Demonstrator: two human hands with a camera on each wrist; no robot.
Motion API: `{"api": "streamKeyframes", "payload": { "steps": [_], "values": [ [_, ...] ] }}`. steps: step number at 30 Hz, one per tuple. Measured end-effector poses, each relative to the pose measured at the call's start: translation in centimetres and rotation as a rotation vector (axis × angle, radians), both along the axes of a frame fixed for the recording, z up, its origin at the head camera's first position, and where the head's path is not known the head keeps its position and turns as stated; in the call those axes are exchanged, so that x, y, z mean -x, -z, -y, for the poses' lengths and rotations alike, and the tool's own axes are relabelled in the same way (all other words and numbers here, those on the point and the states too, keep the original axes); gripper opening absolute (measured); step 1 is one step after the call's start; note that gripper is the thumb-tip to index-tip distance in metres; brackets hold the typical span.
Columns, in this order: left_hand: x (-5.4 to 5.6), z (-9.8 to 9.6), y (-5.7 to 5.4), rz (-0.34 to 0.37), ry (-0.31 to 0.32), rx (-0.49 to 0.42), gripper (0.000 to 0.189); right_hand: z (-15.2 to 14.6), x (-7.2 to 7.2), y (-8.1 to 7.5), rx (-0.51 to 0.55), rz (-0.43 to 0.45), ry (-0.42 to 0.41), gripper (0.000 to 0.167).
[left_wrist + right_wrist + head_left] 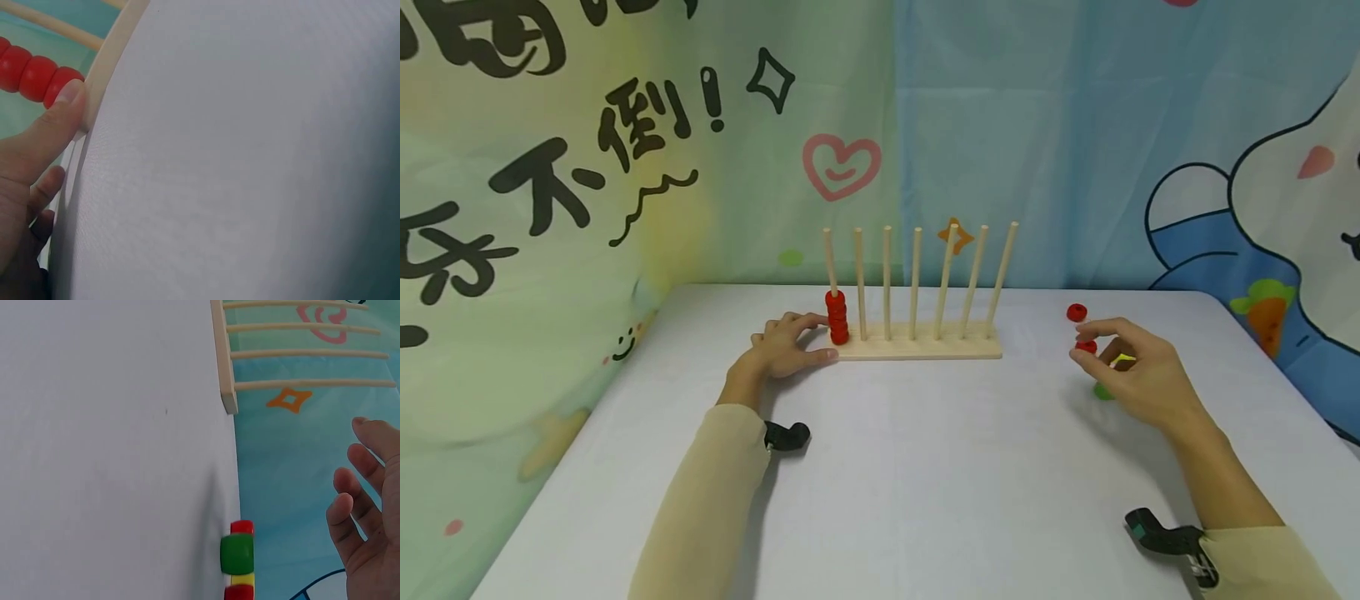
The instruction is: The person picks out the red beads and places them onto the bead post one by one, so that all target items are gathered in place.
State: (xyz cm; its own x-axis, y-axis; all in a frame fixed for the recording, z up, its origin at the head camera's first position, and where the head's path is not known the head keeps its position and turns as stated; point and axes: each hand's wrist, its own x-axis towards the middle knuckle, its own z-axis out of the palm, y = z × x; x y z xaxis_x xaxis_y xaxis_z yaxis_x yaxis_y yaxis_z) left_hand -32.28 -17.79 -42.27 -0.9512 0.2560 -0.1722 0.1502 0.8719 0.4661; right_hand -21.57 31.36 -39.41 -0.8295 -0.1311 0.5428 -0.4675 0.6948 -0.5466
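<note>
A pale wooden peg rack (pixel 917 353) stands upright on the table, with several red beads (pixel 837 317) stacked on its leftmost peg. My left hand (pixel 786 343) grips the left end of the rack's base; in the left wrist view its thumb (pixel 65 106) lies on the base's front edge, by the lowest bead. My right hand (pixel 1138 371) hovers at the right over loose beads, its fingers loosely bent and nothing held in the right wrist view. Around it lie a red bead (pixel 1077 312), another red bead (pixel 1086 346), a green bead (pixel 237 554) and a partly hidden yellow bead (pixel 1123 358).
The other pegs (pixel 916 283) of the rack carry no beads. A white table (pixel 925 483) extends to a printed cloth backdrop (pixel 1000 125) behind it. Black wrist camera mounts (pixel 787 436) stick out from both sleeves.
</note>
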Motion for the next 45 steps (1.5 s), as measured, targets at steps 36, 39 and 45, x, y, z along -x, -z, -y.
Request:
{"api": "streamKeyframes", "payload": {
  "steps": [36,39,45],
  "values": [
    [0.2,0.0,0.2,-0.024,0.028,0.003,0.074,-7.1,-2.1,1.3,-0.213,0.301,0.098,0.046],
    [0.3,0.1,0.2,-0.025,0.022,0.002,0.074,-7.2,-2.1,1.4,-0.247,0.339,0.095,0.046],
    [0.2,0.2,0.3,-0.024,0.022,-0.006,0.072,-7.2,-2.0,1.6,-0.306,0.406,0.095,0.048]
  ]
}}
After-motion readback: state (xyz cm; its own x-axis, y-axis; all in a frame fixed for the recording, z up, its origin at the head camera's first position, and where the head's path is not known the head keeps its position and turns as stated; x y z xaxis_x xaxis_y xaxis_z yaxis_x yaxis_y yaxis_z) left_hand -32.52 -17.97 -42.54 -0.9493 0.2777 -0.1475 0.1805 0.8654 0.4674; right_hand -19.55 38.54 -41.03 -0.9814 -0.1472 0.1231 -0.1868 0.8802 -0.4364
